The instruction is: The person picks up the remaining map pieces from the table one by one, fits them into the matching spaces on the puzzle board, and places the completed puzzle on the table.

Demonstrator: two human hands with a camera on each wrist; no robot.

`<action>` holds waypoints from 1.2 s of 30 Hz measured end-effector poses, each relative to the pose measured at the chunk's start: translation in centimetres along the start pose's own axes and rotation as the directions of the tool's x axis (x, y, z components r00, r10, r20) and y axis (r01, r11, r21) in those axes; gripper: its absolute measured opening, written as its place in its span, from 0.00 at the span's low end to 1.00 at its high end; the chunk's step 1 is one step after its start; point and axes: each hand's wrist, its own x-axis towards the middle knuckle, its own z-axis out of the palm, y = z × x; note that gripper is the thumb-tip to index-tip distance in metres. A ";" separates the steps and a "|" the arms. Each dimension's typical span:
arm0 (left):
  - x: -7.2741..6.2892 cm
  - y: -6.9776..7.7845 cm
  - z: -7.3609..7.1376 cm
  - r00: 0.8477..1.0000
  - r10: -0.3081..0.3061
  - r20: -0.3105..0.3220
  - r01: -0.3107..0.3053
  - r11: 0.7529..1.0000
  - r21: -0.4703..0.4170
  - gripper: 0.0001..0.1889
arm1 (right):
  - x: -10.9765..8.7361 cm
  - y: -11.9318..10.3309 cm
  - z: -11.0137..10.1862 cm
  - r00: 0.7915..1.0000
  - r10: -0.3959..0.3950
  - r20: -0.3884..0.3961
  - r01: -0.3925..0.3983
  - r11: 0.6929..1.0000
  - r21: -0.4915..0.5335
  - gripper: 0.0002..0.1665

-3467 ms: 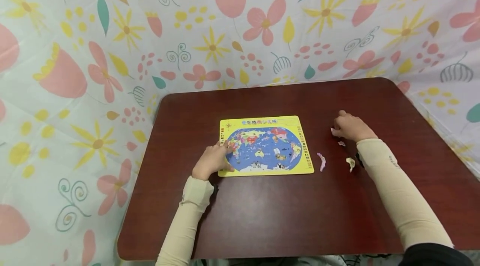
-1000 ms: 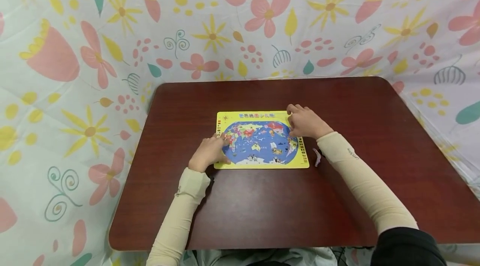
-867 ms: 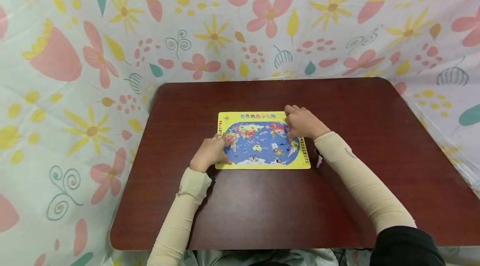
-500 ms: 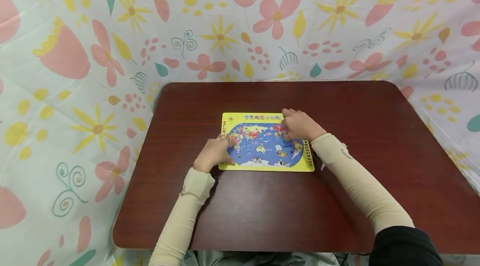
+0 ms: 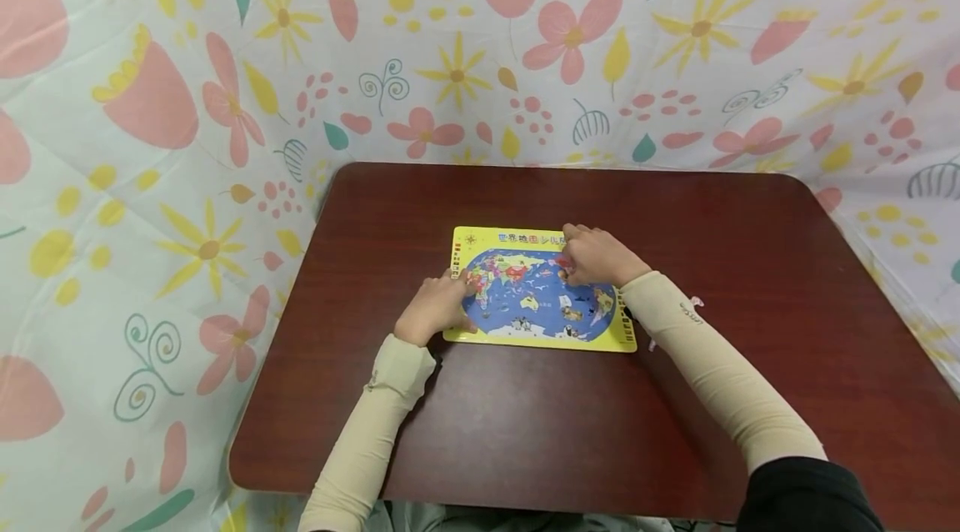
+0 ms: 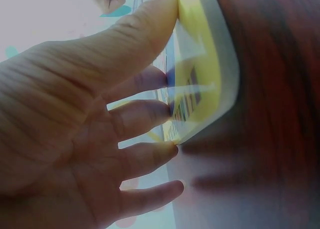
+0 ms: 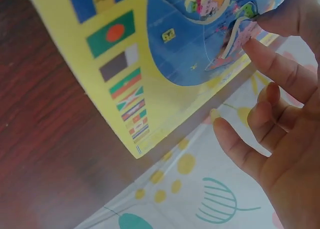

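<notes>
A yellow-bordered world map puzzle board lies flat on the table. My left hand rests on its left edge. In the left wrist view the thumb lies over the yellow border, and the other fingers are spread, fairly straight. My right hand is over the map's upper right. In the right wrist view its thumb and index fingertip pinch a small pink puzzle piece at the map; the other fingers are loosely bent. A loose pale pink piece shows beside the right sleeve.
Another pinkish piece peeks out by the board's right edge, mostly behind the right forearm. The dark red-brown table has rounded corners. A flowered cloth hangs behind it and along the sides.
From the loose pieces at the right, my right hand has moved left to the map, then slightly further left across it. My left hand has stayed on the board's left edge.
</notes>
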 end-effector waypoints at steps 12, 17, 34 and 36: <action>0.0 0.3 -0.4 1.000 -0.007 0.000 0.007 1.000 0.007 0.39 | -0.5 0.2 -0.2 0.999 0.043 0.031 -0.045 0.998 0.048 0.16; 0.0 0.4 -0.1 1.000 -0.007 0.002 0.007 1.000 0.014 0.38 | -0.7 0.4 0.0 0.999 0.037 0.040 -0.039 0.998 0.057 0.12; 0.0 0.1 0.0 1.000 0.002 -0.011 -0.002 1.000 -0.011 0.39 | -2.5 0.4 -1.3 0.998 0.058 0.033 -0.061 0.993 0.103 0.07; -0.1 0.1 0.0 1.000 0.002 -0.012 -0.002 1.000 -0.013 0.39 | -2.8 0.5 -1.4 0.998 0.055 0.036 -0.059 0.993 0.106 0.09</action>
